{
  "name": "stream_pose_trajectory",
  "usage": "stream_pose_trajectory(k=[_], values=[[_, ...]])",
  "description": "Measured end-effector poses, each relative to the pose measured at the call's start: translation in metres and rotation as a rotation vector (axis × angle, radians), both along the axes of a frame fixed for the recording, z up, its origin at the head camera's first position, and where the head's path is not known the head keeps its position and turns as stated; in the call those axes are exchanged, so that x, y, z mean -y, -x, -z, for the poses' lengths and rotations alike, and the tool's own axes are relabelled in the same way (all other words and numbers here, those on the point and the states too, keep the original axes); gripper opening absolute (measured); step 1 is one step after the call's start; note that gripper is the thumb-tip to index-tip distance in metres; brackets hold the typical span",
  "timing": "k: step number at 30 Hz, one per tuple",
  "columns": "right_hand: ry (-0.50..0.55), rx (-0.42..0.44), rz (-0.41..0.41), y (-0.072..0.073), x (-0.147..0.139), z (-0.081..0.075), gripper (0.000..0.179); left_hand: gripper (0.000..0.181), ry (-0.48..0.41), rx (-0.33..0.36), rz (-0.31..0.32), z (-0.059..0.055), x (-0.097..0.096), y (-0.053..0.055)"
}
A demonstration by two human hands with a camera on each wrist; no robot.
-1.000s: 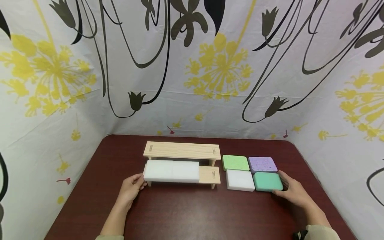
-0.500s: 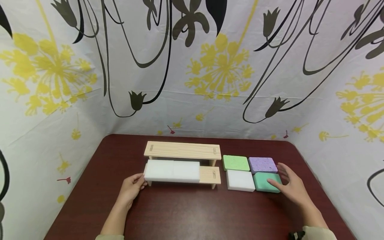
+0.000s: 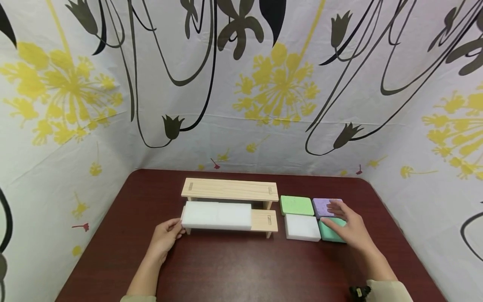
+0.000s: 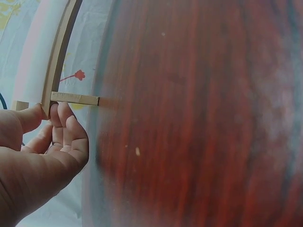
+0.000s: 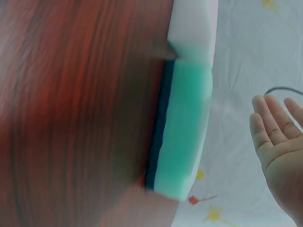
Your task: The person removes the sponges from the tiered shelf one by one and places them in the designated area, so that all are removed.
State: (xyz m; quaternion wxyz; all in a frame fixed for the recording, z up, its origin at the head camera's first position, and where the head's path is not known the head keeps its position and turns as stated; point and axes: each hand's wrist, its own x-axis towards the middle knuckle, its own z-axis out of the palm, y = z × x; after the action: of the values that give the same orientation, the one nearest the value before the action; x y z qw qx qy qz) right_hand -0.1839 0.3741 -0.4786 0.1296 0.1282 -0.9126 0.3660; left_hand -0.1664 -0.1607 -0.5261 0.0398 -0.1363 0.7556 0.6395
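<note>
My left hand (image 3: 164,240) pinches the left end of a low wooden shelf (image 3: 263,220), thumb above and fingers beneath in the left wrist view. Two white sponges, a left one (image 3: 200,214) and a right one (image 3: 235,216), lie side by side on that shelf. Fingers spread, my right hand (image 3: 354,228) hovers over a teal sponge (image 3: 329,233) and partly covers it in the head view. The right wrist view shows this sponge's dark underside layer (image 5: 158,127). Behind it lies a purple sponge (image 3: 320,206), partly hidden by the fingertips.
Directly behind the front shelf stands a second, taller wooden shelf (image 3: 230,188). A light green sponge (image 3: 296,205) and a white sponge (image 3: 302,227) lie right of the shelves, beside the purple and teal ones. Patterned cloth (image 3: 188,151) encloses the dark red table (image 3: 234,268).
My right hand has let go of the teal sponge's right side, lifted, and moved left above it. The left hand keeps its place on the shelf end.
</note>
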Motion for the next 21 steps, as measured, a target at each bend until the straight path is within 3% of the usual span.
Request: stream_pose_trajectory(k=[12,21], values=[[0.013,-0.016,-0.077,0.007,0.030,-0.001,0.061,0.033,0.000,0.014,-0.004,0.001,0.000,0.000],[0.016,0.037,-0.117,0.007,0.051,0.002,0.066,0.033,0.001,0.012,-0.004,0.001,0.000,0.001]])
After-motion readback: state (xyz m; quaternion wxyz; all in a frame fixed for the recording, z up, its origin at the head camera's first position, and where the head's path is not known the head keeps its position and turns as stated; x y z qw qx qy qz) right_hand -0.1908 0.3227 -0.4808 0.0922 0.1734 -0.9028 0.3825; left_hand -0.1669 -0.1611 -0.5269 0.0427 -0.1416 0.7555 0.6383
